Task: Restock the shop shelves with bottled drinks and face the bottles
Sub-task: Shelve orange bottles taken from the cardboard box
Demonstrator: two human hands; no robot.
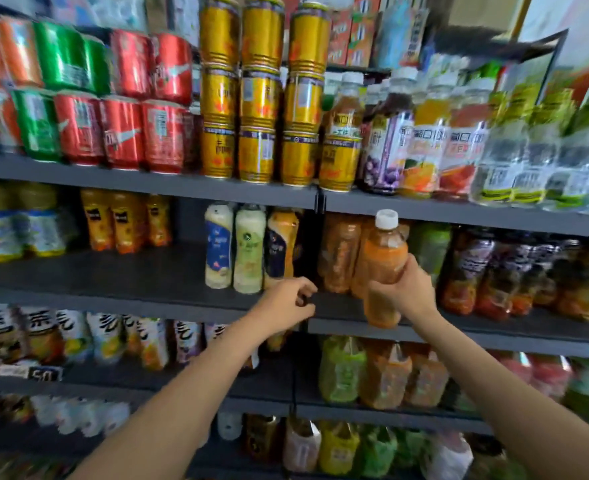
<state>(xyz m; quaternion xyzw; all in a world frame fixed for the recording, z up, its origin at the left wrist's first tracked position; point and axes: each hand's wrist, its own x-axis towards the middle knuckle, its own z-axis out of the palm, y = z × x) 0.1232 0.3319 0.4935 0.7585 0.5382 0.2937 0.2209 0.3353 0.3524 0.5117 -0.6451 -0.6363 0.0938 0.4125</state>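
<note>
Right hand [402, 289] grips the orange bottle [385, 268], left hand [288, 301] loosely curled, empty; best slot it upright beside the matching orange bottles [340, 254], label forward.

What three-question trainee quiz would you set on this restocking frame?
1. True or false: the right hand grips an orange bottle with a white cap.
2. What is the left hand doing? A) holding a can B) loosely curled and holding nothing, near the shelf edge C) pressing on a white bottle
3. Fill in: the gold cans on the upper shelf stand stacked ___ high.

Key: 1 true; 2 B; 3 three.
</note>
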